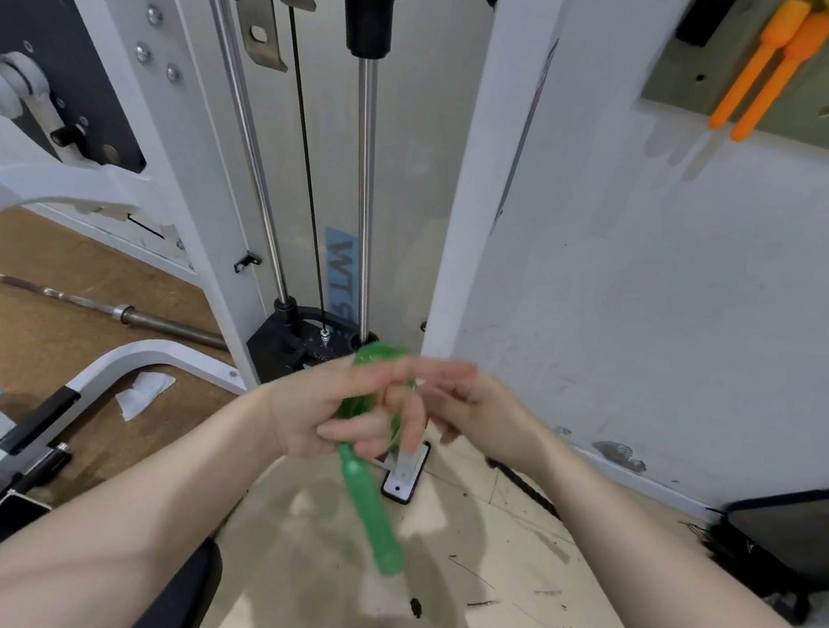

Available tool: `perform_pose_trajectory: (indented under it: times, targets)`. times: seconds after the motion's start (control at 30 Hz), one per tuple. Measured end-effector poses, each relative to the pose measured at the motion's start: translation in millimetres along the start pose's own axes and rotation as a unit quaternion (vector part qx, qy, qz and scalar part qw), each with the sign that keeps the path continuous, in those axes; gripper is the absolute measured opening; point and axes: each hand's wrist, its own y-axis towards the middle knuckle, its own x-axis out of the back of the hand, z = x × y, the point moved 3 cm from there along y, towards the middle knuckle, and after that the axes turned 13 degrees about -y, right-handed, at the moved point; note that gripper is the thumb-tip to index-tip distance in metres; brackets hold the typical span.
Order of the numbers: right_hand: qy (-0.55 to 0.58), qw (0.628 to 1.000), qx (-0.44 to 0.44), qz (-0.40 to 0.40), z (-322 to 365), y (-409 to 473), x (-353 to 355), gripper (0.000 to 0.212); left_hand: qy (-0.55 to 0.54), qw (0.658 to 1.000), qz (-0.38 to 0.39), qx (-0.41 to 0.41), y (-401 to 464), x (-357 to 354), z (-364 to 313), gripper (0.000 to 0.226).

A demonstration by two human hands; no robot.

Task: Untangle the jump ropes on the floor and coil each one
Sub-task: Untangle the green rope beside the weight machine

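Note:
A green jump rope [366, 401] is bunched in coils in front of me at mid-frame. My left hand [339, 408] grips the coils, fingers curled round them. One green handle [369, 510] hangs down and to the right below that hand. My right hand [473, 413] is close against the coils from the right, fingers blurred and loosely spread; whether they pinch the rope cannot be made out. Orange jump rope handles [760, 74] hang on a pegboard at the upper right.
A white weight machine [491, 167] with steel guide rods [364, 194] stands just ahead. A barbell [93, 305] lies on the brown floor at the left. A phone [407, 473] lies on the pale floor under my hands. Black gear [777, 556] sits at the right wall.

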Motion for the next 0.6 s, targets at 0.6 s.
perform_pose_trajectory:
  times: [0.6]
  targets:
    - [-0.026, 0.999, 0.04, 0.01, 17.8, 2.9, 4.8, 0.019, -0.076, 0.993, -0.087, 0.016, 7.4, 10.1, -5.0, 0.055]
